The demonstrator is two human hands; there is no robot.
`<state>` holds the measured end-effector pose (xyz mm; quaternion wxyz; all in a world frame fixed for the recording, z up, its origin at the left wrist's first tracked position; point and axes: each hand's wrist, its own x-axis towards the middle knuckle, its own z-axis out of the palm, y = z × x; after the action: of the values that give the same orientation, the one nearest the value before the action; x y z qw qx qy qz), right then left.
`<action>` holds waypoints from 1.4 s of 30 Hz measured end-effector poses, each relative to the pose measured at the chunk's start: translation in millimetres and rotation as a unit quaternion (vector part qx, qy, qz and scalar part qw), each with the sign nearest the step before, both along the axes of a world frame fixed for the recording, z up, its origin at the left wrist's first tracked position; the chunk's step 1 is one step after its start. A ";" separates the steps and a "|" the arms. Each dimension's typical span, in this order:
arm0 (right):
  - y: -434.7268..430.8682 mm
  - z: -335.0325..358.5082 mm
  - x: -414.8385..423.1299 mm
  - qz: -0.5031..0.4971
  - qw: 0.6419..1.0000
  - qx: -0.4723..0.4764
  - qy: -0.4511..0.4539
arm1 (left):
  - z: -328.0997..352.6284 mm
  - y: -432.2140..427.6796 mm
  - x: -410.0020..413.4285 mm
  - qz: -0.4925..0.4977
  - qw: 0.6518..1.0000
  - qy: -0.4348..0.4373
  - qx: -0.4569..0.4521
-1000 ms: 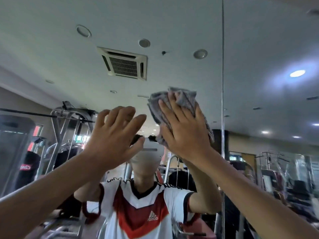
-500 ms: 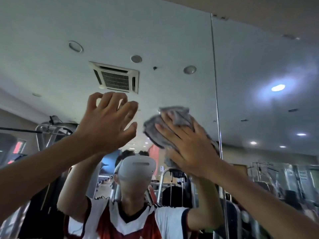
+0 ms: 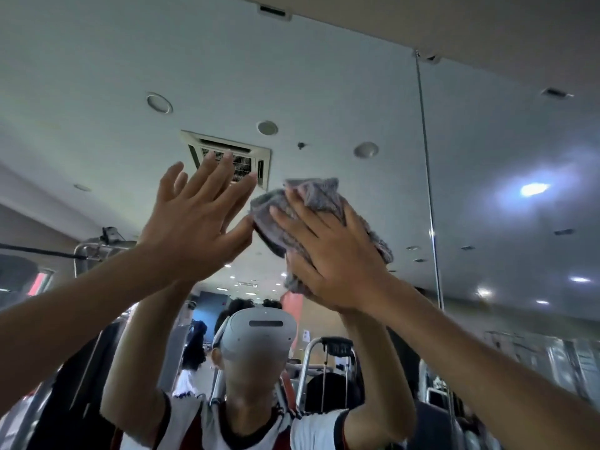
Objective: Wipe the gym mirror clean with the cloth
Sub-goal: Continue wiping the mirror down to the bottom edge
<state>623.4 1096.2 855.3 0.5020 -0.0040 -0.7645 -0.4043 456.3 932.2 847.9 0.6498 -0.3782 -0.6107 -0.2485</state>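
The gym mirror (image 3: pixel 324 92) fills the view, reflecting the ceiling, gym machines and the person. A crumpled grey cloth (image 3: pixel 316 198) lies against the glass high up at the centre. My right hand (image 3: pixel 334 254) presses on the cloth with spread, nearly straight fingers, covering its lower part. My left hand (image 3: pixel 194 222) is flat on the glass just left of the cloth, fingers straight and pointing up, its thumb close to the cloth's left edge.
A vertical seam (image 3: pixel 428 177) between mirror panels runs down right of the cloth. The mirror's top edge meets the real ceiling (image 3: pixel 487 24) at the upper right. Reflected gym machines (image 3: pixel 94 251) stand low on the left and right.
Both hands have moved upward on the mirror, the cloth going up with the right hand. The left hand's fingers have straightened. The camera has tilted up, showing the mirror's top edge.
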 end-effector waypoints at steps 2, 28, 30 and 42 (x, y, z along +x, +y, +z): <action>24.8 5.6 26.9 -0.018 0.995 0.045 -0.084 | -2.1 0.2 0.5 -0.009 1.000 -0.005 0.000; 1.7 87.3 -10.0 0.012 0.911 -0.253 0.326 | -38.0 -31.1 -35.7 0.012 0.997 0.070 -0.044; -14.7 63.6 -28.5 0.003 0.961 -0.135 0.243 | -40.0 -39.2 -43.1 0.020 0.993 0.099 -0.065; -19.3 72.9 -18.9 -0.012 0.876 -0.313 0.367 | -50.5 -89.6 -87.9 -0.003 0.995 0.083 -0.049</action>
<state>604.5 1076.9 928.1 0.7146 -0.3180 -0.6116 -0.1189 368.4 842.6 797.4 0.6776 -0.4312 -0.5652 -0.1882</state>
